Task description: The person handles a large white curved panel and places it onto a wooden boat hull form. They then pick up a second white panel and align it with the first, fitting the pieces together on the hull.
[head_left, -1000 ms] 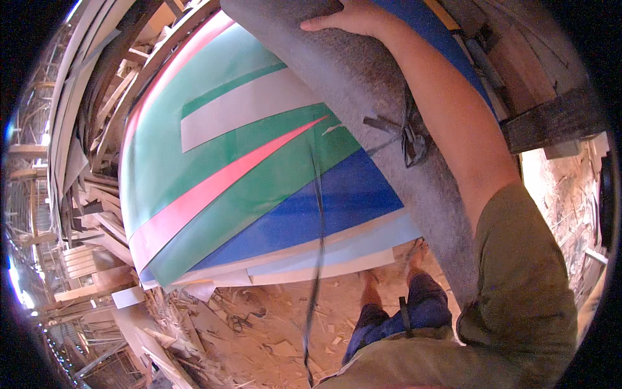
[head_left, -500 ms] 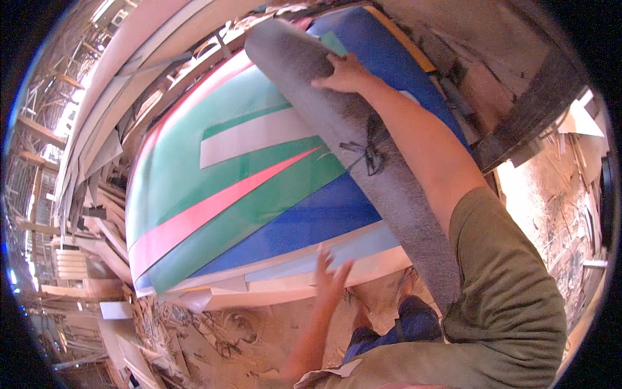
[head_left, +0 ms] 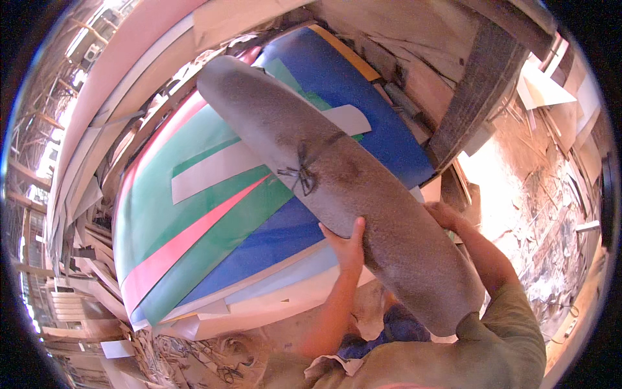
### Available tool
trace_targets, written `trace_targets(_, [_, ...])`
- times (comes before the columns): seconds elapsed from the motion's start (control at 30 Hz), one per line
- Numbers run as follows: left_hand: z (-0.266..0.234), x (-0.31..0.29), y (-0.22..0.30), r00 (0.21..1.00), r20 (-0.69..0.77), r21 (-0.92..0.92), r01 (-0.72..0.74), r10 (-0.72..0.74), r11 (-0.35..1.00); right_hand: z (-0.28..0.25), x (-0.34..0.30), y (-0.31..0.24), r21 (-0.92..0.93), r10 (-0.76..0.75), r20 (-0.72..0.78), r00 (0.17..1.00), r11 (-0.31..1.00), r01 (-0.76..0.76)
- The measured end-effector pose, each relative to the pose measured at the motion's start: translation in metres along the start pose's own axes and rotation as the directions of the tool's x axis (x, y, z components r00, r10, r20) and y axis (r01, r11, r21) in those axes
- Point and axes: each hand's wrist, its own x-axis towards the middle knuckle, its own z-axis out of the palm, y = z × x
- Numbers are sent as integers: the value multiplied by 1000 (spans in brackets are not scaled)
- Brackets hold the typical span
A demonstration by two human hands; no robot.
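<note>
A long grey-brown roll (head_left: 363,188), looking like rolled sheet material, lies diagonally from the upper left down toward my body. Around its middle a thin black cord (head_left: 299,174) is tied in a knot. My left hand (head_left: 348,247) grips the roll's near left edge, thumb on top and the other fingers partly hidden underneath. On the opposite edge my right hand (head_left: 443,215) holds the roll, its fingers mostly hidden behind it. Beneath the roll spreads a large sheet with green, blue, pink and white shapes (head_left: 214,227), resting on a stack of paler sheets (head_left: 272,301).
Long curved sheets (head_left: 136,78) lean along the left and far side. A dark beam (head_left: 476,84) crosses at the upper right. Scraps and dust cover the floor (head_left: 518,194) on the right, with more scraps at the lower left.
My right hand has left the roll's far end and now holds its right edge nearer me. My left hand has risen onto the left edge. The roll has shifted left in view.
</note>
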Motion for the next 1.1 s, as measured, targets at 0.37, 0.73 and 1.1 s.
trace_targets(0.37, [-43,14,-60,928,320,-281,286,-192,916,7,2,-2,363,157,184,970,906,-216])
trace_targets(0.73, [-50,9,-44,876,374,-639,481,-304,600,25,-11,-26,37,297,-20,955,955,-296])
trace_targets(1.1, [-42,71,13,876,469,-604,411,-113,683,16,-2,-80,181,160,-175,972,975,-128])
